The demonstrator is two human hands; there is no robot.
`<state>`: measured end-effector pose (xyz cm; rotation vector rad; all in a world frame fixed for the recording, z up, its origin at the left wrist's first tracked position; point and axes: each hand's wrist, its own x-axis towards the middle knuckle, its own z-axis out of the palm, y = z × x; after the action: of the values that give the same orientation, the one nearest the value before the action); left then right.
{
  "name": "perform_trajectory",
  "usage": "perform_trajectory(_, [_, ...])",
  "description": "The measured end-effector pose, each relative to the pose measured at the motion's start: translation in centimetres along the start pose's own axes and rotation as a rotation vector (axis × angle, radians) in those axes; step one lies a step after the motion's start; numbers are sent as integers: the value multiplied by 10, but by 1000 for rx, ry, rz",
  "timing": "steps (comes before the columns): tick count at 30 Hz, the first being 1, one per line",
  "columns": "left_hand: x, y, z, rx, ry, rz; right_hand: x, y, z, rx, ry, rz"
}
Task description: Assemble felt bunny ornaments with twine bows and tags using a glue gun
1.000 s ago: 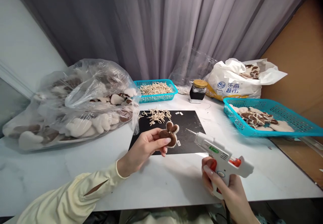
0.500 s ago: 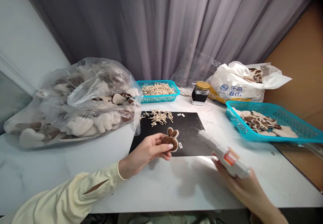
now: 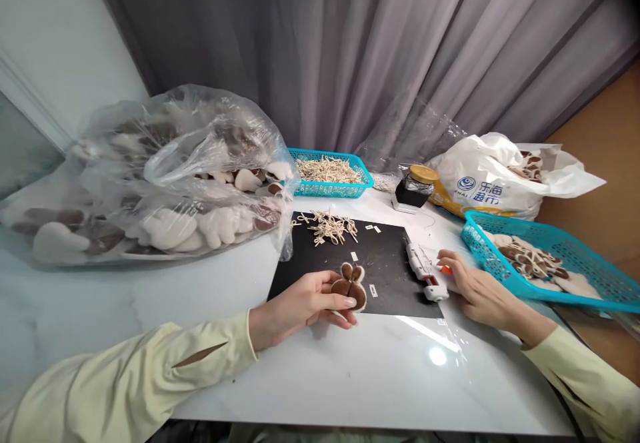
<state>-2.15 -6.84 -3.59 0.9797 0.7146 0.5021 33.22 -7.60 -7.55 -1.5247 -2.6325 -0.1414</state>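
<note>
My left hand (image 3: 313, 303) pinches a small brown felt piece with a fluffy white edge and two rounded ears, a bunny-shaped patch (image 3: 345, 288), over the front of the black mat (image 3: 390, 270). On the mat's right edge lies a white hot glue gun (image 3: 423, 263) on its side, its orange trigger facing right. My right hand (image 3: 477, 293) is beside it, fingers stretched and loosely bent, fingertips at the trigger. Behind the patch, cream cord bows (image 3: 333, 226) are piled on the mat. A small white label (image 3: 373, 290) lies just right of the patch.
A clear plastic bag (image 3: 200, 163) of plush pieces fills the left. Behind the mat are a blue basket (image 3: 367, 180) of cord bows and a dark jar (image 3: 415, 186) with a gold lid. At right stand a blue basket (image 3: 590, 250) with finished-looking pieces and a white shopping bag (image 3: 480, 176).
The glue gun has gone from my right hand's grip to lying on the mat's right edge, and that hand has opened. My left hand still holds the patch. The view has shifted slightly.
</note>
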Motion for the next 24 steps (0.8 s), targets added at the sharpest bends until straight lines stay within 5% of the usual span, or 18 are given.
perform_trajectory(6, [-1, -2, 2, -39, 6, -16, 41, -3, -48, 37, -57, -95])
perform_trajectory(9, [-1, -2, 1, -44, -17, 2, 78, -28, -63, -78, 57, -119])
perform_trajectory(16, [-1, -2, -3, -46, -128, 34, 153, -105, -39, -225, 55, -612])
perform_trajectory(24, [-4, -6, -2, -58, -284, -42, 166, -102, -22, -21, 159, -523])
